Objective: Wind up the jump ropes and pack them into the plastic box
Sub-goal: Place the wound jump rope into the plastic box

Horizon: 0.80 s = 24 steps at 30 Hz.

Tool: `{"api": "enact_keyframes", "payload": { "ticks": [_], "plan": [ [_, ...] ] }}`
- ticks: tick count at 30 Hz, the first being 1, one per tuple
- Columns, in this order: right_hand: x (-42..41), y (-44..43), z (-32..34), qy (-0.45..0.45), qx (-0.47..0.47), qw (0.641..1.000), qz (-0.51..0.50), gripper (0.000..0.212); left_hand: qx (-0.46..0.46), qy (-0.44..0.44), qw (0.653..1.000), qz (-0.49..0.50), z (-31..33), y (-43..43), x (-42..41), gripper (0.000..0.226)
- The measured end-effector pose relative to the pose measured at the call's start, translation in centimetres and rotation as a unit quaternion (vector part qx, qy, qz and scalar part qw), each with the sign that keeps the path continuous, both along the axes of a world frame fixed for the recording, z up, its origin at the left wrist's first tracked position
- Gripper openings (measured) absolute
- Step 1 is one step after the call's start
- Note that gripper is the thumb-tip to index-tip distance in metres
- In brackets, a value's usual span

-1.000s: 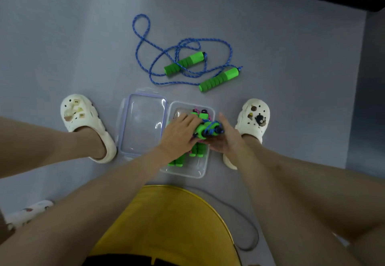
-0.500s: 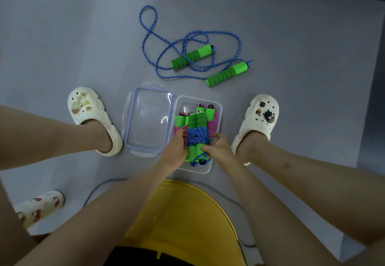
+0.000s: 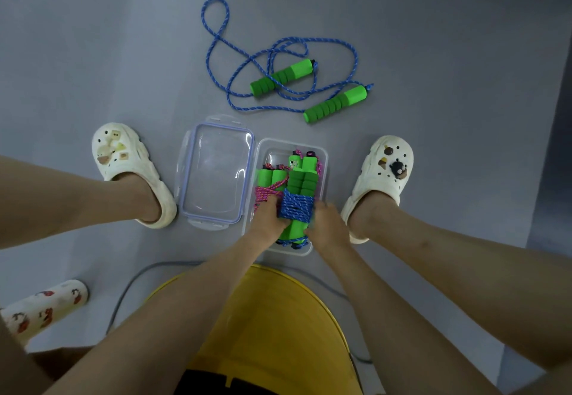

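A person looks down between their knees at a grey floor (image 3: pixel 93 54). A clear rectangular plastic box (image 3: pixel 323 159) stands open on the floor between the feet. Its clear lid with a lilac seal (image 3: pixel 216 175) lies flat just beside the box's left wall.

Inside the box, along its right side, lies a green foam-handled jump rope wound in blue cord (image 3: pixel 297 206). The left hand (image 3: pixel 268 220) holds this bundle's left side and the right hand (image 3: pixel 326 224) its right side. Both have a clenched grip on it, at the near end of the box, with the bundle squeezed between them. A second green-handled bundle wound in pink cord (image 3: pixel 268 182) lies in the box's left half, touching the blue one.

Well beyond the far end of the box, a loose blue jump rope with green foam handles (image 3: pixel 280 77) sprawls unwound on the floor.

White perforated clogs (image 3: pixel 123 159) flank the box and lid, and a yellow round stool (image 3: pixel 272 326) shows under the person.
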State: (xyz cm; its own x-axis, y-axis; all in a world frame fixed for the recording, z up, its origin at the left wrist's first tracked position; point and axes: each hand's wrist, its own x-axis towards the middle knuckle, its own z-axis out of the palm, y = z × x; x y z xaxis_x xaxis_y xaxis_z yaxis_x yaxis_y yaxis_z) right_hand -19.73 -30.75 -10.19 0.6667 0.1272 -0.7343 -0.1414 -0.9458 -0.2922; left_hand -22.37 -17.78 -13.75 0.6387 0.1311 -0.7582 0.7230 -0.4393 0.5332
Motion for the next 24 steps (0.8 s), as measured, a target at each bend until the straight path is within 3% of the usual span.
{"api": "enact_keyframes", "payload": {
  "ticks": [4,9,15,20,24],
  "plan": [
    [-0.2,-1.0,0.2,-0.058,0.043,0.997,-0.015,0.088,0.033,-0.011,0.999,-0.026,-0.5,-1.1,-0.4,0.041],
    [1.2,-1.6,0.2,-0.091,0.007,0.976,0.196,0.120,0.054,-0.009,0.998,-0.025,-0.9,-1.7,-0.8,0.039],
    [1.0,-0.9,-0.8,-0.093,-0.105,0.932,0.333,0.126,0.083,-0.001,0.997,-0.008,-1.0,-2.1,-1.1,0.032],
    [0.7,-0.4,-1.1,-0.106,-0.156,0.921,0.341,0.126,0.150,0.024,0.988,-0.036,-0.8,-2.7,-0.5,0.026],
    [0.1,0.0,-1.6,-0.134,-0.164,0.918,0.337,0.119,0.211,-0.008,0.975,-0.068,-1.0,-2.8,-0.9,0.029]
  ]
}}
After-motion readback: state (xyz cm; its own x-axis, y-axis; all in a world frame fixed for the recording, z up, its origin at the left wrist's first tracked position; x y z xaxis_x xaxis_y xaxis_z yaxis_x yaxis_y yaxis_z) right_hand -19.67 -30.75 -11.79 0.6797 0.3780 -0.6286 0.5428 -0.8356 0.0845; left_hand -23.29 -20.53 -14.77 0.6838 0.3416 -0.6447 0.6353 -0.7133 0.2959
